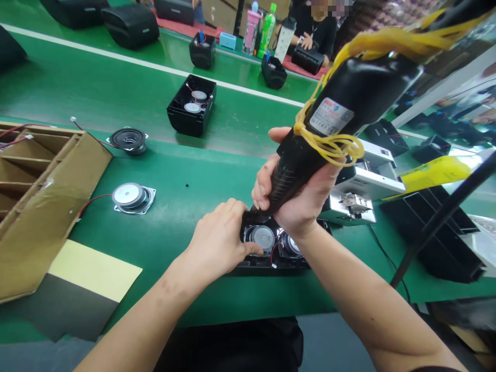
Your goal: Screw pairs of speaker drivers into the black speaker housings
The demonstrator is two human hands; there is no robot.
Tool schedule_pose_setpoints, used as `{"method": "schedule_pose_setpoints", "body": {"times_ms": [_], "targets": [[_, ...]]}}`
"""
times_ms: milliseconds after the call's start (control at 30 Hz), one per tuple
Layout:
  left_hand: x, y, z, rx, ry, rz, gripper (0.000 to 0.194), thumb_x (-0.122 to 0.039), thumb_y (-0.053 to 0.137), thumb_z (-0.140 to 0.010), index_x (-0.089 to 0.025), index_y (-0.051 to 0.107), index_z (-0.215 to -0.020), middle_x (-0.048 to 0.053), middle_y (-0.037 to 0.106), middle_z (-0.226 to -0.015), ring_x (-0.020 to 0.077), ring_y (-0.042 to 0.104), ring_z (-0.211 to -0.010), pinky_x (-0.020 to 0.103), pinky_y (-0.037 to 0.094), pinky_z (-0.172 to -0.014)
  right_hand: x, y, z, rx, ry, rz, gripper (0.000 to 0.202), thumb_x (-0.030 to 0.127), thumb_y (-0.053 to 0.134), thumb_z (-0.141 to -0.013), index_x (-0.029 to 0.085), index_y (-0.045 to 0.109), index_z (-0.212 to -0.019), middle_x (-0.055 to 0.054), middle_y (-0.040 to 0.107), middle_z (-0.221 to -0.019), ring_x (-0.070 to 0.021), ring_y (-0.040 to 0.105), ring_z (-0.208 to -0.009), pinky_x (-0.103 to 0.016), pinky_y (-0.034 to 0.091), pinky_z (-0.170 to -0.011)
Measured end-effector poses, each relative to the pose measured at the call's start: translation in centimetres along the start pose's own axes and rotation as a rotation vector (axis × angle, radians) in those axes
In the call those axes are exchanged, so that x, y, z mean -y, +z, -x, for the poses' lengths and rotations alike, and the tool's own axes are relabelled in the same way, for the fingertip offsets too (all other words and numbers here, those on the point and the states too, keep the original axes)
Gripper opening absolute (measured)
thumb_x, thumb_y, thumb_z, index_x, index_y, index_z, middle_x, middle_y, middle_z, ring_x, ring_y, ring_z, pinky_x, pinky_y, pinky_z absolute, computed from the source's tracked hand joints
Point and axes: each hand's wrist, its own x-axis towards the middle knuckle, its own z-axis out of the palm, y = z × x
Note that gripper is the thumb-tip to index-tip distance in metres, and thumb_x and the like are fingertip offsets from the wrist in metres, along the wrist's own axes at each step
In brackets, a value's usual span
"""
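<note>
My right hand (300, 199) is wrapped round a black electric screwdriver (284, 178) with a white label and yellow bands tied about it. The tool tilts, its lower end down at the far-left part of a black speaker housing (256, 269); its tip is hidden. My left hand (220, 237) grips the housing's left end, the thumb lying over a round speaker driver (263, 236) inside. A second driver (290, 244) sits to its right, partly covered by my right wrist. A thin red wire with a white plug (274, 265) lies between the two drivers.
Left stand a divided cardboard box (50, 191) and two loose drivers (127, 140) (129, 196). Another housing with drivers (194, 106) lies ahead on the green bench. Right of my hands is a white-and-silver device (358, 191). Across the bench a person (310, 41) handles a black speaker.
</note>
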Motion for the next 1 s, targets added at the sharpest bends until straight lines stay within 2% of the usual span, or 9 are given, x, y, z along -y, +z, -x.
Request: {"method": "schedule_pose_setpoints", "body": {"times_ms": [300, 400, 600, 800, 900, 1000], "targets": [[0.2, 0.2, 0.1, -0.015, 0.000, 0.002, 0.068, -0.050, 0.096, -0.077, -0.026, 0.057, -0.127, 0.005, 0.070, -0.124, 0.0317, 0.068, -0.116, 0.043, 0.053, -0.085, 0.0, 1.0, 0.2, -0.090, 0.031, 0.022, 0.067, 0.088, 0.042, -0.094, 0.032, 0.068, -0.120, 0.004, 0.044, -0.059, -0.0153, 0.034, -0.036, -0.029, 0.029, -0.036], [0.1, 0.1, 0.0, -0.013, 0.002, 0.002, 0.067, -0.050, 0.096, -0.077, -0.026, 0.057, -0.126, 0.006, 0.070, -0.126, 0.0323, 0.068, -0.118, 0.044, 0.054, -0.086, -0.1, 0.8, 0.4, -0.054, 0.034, 0.007, 0.062, 0.085, 0.043, -0.096, 0.033, 0.069, -0.119, 0.004, 0.047, -0.060, -0.0155, 0.034, -0.036, -0.030, 0.028, -0.035], [0.1, 0.1, 0.0, -0.020, 0.008, 0.001, 0.070, -0.049, 0.095, -0.078, -0.026, 0.056, -0.131, 0.005, 0.070, -0.123, 0.0318, 0.068, -0.116, 0.043, 0.054, -0.086, 0.3, 0.3, 0.1, 0.032, -0.016, -0.099, 0.062, 0.082, 0.050, -0.097, 0.029, 0.070, -0.122, 0.005, 0.054, -0.061, -0.0143, 0.041, -0.036, -0.027, 0.033, -0.034], [0.3, 0.3, 0.1, -0.020, 0.017, -0.005, 0.074, -0.051, 0.095, -0.078, -0.028, 0.054, -0.136, 0.005, 0.069, -0.125, 0.0324, 0.068, -0.117, 0.041, 0.052, -0.082, 1.5, 0.3, -0.1, 0.051, 0.107, -0.084, 0.062, 0.083, 0.068, -0.088, 0.030, 0.067, -0.120, 0.007, 0.060, -0.061, -0.0145, 0.047, -0.040, -0.028, 0.038, -0.038], [0.3, 0.2, 0.2, -0.021, 0.025, -0.010, 0.072, -0.053, 0.094, -0.078, -0.027, 0.055, -0.133, 0.005, 0.069, -0.123, 0.0320, 0.067, -0.116, 0.042, 0.052, -0.082, 0.8, 0.5, -0.2, 0.020, 0.055, -0.107, 0.062, 0.085, 0.059, -0.091, 0.030, 0.069, -0.117, 0.006, 0.058, -0.059, -0.0128, 0.045, -0.037, -0.026, 0.032, -0.036], [0.1, 0.0, 0.2, -0.006, 0.015, -0.028, 0.064, -0.055, 0.093, -0.079, -0.024, 0.058, -0.122, 0.005, 0.068, -0.118, 0.0316, 0.067, -0.112, 0.043, 0.052, -0.081, 0.4, 0.7, -0.3, -0.014, -0.026, -0.107, 0.068, 0.091, 0.051, -0.090, 0.030, 0.068, -0.117, 0.007, 0.051, -0.054, -0.0129, 0.035, -0.032, -0.027, 0.024, -0.031]]}}
